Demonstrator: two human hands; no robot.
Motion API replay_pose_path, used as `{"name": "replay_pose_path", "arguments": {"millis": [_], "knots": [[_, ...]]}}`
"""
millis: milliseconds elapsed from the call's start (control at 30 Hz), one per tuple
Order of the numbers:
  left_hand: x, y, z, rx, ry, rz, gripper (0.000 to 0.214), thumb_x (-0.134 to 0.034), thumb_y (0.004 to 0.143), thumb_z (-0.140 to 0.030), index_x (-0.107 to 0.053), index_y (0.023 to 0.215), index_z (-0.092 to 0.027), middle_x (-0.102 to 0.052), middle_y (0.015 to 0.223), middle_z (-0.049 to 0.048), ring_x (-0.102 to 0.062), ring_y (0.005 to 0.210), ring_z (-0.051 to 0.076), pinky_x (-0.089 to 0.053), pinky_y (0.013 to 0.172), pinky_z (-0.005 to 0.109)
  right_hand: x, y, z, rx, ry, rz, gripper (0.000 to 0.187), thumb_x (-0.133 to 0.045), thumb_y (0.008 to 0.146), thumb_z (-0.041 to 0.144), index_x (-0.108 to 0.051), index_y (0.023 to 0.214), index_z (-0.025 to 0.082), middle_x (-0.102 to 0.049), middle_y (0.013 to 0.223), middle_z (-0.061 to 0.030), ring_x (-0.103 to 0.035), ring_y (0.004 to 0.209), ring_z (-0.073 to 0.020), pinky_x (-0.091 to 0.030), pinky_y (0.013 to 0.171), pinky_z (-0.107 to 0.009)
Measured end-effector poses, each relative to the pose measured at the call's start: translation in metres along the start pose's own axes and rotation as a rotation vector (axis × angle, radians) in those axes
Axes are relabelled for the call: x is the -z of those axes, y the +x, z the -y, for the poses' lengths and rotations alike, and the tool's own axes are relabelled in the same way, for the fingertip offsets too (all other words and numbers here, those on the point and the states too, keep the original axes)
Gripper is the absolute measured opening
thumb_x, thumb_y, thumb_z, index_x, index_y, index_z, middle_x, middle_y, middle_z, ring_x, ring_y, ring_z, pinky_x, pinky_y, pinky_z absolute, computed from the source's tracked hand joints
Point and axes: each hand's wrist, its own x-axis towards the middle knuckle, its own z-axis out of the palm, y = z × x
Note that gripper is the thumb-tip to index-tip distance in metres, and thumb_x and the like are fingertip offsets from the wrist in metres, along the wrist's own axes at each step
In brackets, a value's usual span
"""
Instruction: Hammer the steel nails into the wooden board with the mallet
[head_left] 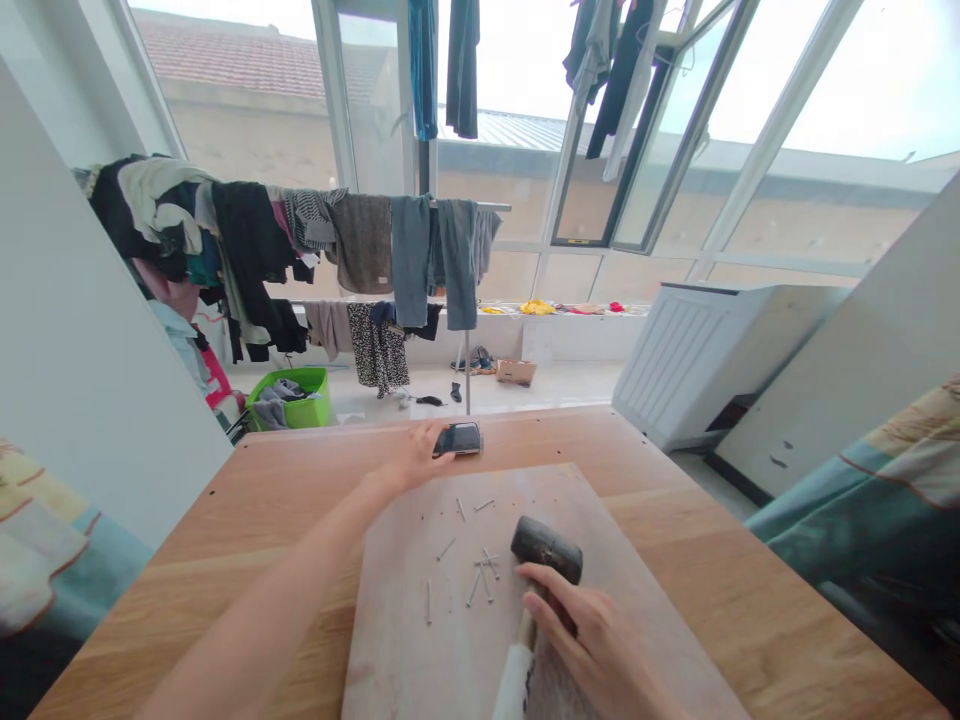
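Note:
At the far side of the table my left hand (417, 455) grips the left end of a dark smartphone (460, 438), thumb on the near edge and fingers on the far one. My right hand (589, 625) is closed around a black-headed mallet (546, 545) just below its head. The mallet lies on a pale wooden board (405, 640), its handle, wrapped in white at the lower part, pointing toward me. Several loose nails (482, 585) are scattered on the board, left of the mallet head. Small holes or marks dot the board's far part.
The board rests on a wood-grain table (180, 570). Beyond it stand a drying rack with clothes (360, 245) and a green basket (309, 405) on the floor. A white ribbed cabinet-like unit (664, 350) is at the right. Curtains (877, 480) hang at both sides.

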Motion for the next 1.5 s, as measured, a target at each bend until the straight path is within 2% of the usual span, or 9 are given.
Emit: {"name": "replay_pose_path", "arguments": {"millis": [167, 300, 533, 667, 800, 1200, 1333, 1400, 1500], "knots": [[-0.008, 0.038, 0.027, 0.014, -0.046, 0.094, 0.067, -0.077, 0.068, -0.034, -0.059, 0.131, -0.021, -0.067, 0.13, 0.0093, -0.061, 0.122, 0.033, -0.045, 0.107, 0.04, -0.005, -0.005, -0.007, 0.019, 0.021, -0.07, 0.043, -0.042, 0.1, 0.055, -0.071, 0.114, 0.026, -0.067, 0.064, 0.0021, -0.065, 0.059, -0.0172, -0.049, 0.06, -0.025], [-0.009, 0.038, 0.038, 0.035, -0.085, 0.121, 0.078, -0.078, 0.068, -0.042, -0.054, 0.139, -0.018, -0.064, 0.136, 0.0107, -0.061, 0.123, 0.031, -0.047, 0.105, 0.036, -0.005, -0.004, -0.006, 0.053, 0.033, -0.048, 0.041, -0.041, 0.101, 0.051, -0.069, 0.115, 0.025, -0.068, 0.067, 0.0014, -0.065, 0.06, -0.0165, -0.048, 0.062, -0.025], [-0.011, 0.034, 0.04, 0.049, -0.085, 0.112, 0.091, -0.076, 0.068, -0.046, -0.045, 0.146, -0.013, -0.059, 0.143, 0.0164, -0.055, 0.131, 0.034, -0.042, 0.11, 0.041, -0.003, -0.003, -0.004, 0.042, 0.017, -0.021, 0.04, -0.04, 0.102, 0.049, -0.068, 0.117, 0.025, -0.07, 0.068, 0.001, -0.065, 0.06, -0.017, -0.049, 0.062, -0.026], [-0.014, 0.032, 0.043, 0.047, -0.069, 0.065, 0.084, -0.076, 0.067, -0.043, -0.051, 0.141, -0.013, -0.057, 0.144, 0.0173, -0.052, 0.134, 0.036, -0.037, 0.114, 0.044, -0.004, -0.003, -0.005, 0.067, 0.024, -0.052, 0.037, -0.043, 0.101, 0.047, -0.069, 0.116, 0.026, -0.072, 0.072, 0.0007, -0.067, 0.063, -0.0173, -0.051, 0.064, -0.026], [-0.015, 0.028, 0.045, 0.049, -0.079, 0.034, 0.08, -0.076, 0.068, -0.041, -0.052, 0.14, -0.015, -0.06, 0.141, 0.0155, -0.056, 0.13, 0.033, -0.04, 0.112, 0.042, -0.006, -0.004, -0.007, 0.09, 0.003, -0.044, 0.036, -0.043, 0.102, 0.045, -0.069, 0.117, 0.026, -0.073, 0.074, 0.0001, -0.068, 0.064, -0.0172, -0.051, 0.065, -0.025], [-0.014, 0.029, 0.039, 0.091, -0.029, 0.046, 0.081, -0.078, 0.069, -0.041, -0.05, 0.141, -0.017, -0.064, 0.134, 0.0139, -0.06, 0.123, 0.032, -0.043, 0.107, 0.04, -0.007, -0.002, -0.007, 0.079, -0.008, -0.02, 0.038, -0.041, 0.102, 0.045, -0.069, 0.118, 0.025, -0.075, 0.077, -0.0008, -0.069, 0.066, -0.0181, -0.05, 0.065, -0.027], [-0.007, 0.024, 0.03, 0.057, 0.04, 0.022, 0.08, -0.078, 0.069, -0.043, -0.05, 0.138, -0.015, -0.054, 0.142, 0.0186, -0.048, 0.134, 0.038, -0.035, 0.113, 0.046, -0.009, -0.003, -0.006, 0.078, -0.006, -0.017, 0.036, -0.044, 0.101, 0.048, -0.069, 0.117, 0.027, -0.077, 0.084, -0.0019, -0.072, 0.073, -0.0199, -0.05, 0.07, -0.027], [-0.001, 0.018, 0.019, 0.028, 0.081, -0.008, 0.067, -0.07, 0.078, -0.044, -0.053, 0.134, -0.013, -0.052, 0.141, 0.0202, -0.045, 0.135, 0.039, -0.031, 0.114, 0.05, -0.009, -0.003, -0.004, 0.073, -0.015, 0.003, 0.036, -0.043, 0.101, 0.049, -0.069, 0.107, 0.026, -0.075, 0.077, -0.0006, -0.069, 0.067, -0.0182, -0.047, 0.064, -0.026], [0.008, 0.005, -0.007, -0.044, 0.115, 0.024, 0.035, -0.052, 0.091, -0.038, -0.061, 0.117, -0.016, -0.064, 0.116, 0.014, -0.06, 0.112, 0.031, -0.044, 0.101, 0.044, -0.005, -0.003, 0.001, 0.047, -0.009, 0.006, 0.036, -0.043, 0.101, 0.049, -0.066, 0.091, 0.024, -0.064, 0.064, 0.0024, -0.061, 0.058, -0.015, -0.042, 0.058, -0.024]]}}
